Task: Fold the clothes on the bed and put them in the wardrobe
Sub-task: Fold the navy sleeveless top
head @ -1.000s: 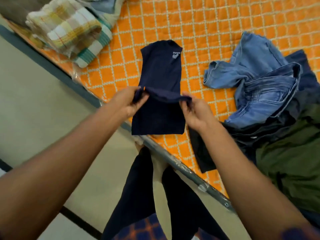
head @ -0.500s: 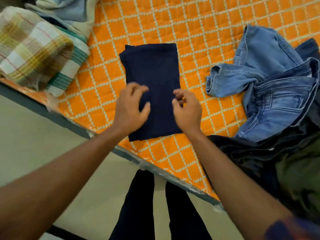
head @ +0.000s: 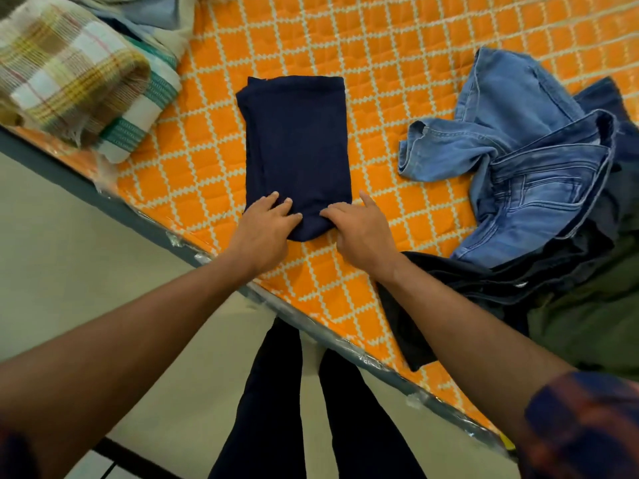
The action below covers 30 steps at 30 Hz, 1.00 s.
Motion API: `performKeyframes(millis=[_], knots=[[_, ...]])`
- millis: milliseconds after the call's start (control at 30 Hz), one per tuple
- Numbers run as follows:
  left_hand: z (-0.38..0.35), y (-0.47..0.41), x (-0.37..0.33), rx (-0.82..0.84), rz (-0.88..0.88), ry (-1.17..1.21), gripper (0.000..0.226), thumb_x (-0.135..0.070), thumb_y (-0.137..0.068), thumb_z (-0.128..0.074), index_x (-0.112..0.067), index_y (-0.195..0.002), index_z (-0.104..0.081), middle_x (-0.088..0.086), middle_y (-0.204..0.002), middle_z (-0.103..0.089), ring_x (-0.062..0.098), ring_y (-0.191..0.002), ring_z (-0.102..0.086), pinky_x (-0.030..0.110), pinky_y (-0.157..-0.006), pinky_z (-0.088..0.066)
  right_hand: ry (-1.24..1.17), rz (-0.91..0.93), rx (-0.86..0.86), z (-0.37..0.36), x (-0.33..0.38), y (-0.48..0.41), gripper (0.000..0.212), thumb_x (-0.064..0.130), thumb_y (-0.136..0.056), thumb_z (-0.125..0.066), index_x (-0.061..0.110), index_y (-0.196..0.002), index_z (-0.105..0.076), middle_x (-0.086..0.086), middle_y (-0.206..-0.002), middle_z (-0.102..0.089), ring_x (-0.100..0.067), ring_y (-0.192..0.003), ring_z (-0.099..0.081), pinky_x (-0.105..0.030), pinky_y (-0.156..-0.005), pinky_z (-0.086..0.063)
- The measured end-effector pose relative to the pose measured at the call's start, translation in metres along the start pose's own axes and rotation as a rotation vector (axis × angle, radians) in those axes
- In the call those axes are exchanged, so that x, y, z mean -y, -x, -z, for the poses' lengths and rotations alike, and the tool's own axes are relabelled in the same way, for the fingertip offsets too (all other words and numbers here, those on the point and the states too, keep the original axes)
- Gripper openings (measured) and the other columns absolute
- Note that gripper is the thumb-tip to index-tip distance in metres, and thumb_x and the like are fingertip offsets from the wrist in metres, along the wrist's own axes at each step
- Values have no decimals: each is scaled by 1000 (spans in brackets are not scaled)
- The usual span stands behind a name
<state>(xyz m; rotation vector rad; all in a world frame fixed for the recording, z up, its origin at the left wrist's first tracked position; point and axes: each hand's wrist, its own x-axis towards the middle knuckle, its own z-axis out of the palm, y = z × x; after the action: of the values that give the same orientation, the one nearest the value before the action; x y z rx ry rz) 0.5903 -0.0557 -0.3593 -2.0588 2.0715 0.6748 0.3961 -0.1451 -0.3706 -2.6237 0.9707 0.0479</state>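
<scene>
A navy garment, folded into a narrow rectangle, lies flat on the orange quilted bed. My left hand rests on its near left corner with the fingers laid fairly straight over the cloth. At the near right corner my right hand presses on the edge, index finger pointing along the side. The near edge bulges a little between the two hands.
Crumpled blue jeans lie to the right, over dark clothes and an olive garment. Folded plaid blankets are stacked at the far left. The bed's dark frame edge runs diagonally in front of me, with pale floor below.
The raised near part of the navy garment was folded over and laid flat, hiding the logo. Both hands then slid back to its near edge.
</scene>
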Motion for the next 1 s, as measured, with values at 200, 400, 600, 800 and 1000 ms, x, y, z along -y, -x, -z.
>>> performKeyframes(millis=[200,400,600,800,1000], knots=[[56,8,-10,363,182,531,23,-3,-74,-54,-20,-58,-57,-4,-55,-55,17,-57,-53,30,-55,-38,-246,-59,633,63,6,13,5,12,-87,-58,17,-88,-57,1,-86,-60,-26,-86,-60,-36,-66,-38],[54,25,-9,340,323,918,20,5,-77,-50,-11,-64,-52,2,-61,-48,17,-59,-44,31,-60,-31,-609,-126,649,80,-15,21,12,16,-94,-65,28,-92,-65,7,-91,-66,-14,-87,-62,-38,-79,-48],[54,-40,9,-185,602,1000,15,-11,-93,-52,-17,-97,-65,4,-92,-63,23,-83,-56,33,-65,-42,-706,-502,199,56,-41,-35,13,21,-99,-56,18,-100,-68,-2,-94,-66,-23,-87,-63,-43,-77,-51],[36,-53,5,-418,515,529,42,-30,-95,-55,-20,-136,-52,6,-132,-54,29,-123,-48,45,-96,-42,-397,-505,-98,34,-32,-45,31,30,-99,-56,19,-128,-64,-2,-122,-63,-21,-113,-58,-38,-94,-48],[-23,-12,-10,-280,28,189,60,-49,-100,-41,-30,-156,-34,6,-167,-19,28,-155,-13,55,-118,-25,-89,-273,-36,-5,19,10,57,50,-102,-44,34,-156,-37,-5,-170,-14,-26,-157,-8,-54,-125,-10]])
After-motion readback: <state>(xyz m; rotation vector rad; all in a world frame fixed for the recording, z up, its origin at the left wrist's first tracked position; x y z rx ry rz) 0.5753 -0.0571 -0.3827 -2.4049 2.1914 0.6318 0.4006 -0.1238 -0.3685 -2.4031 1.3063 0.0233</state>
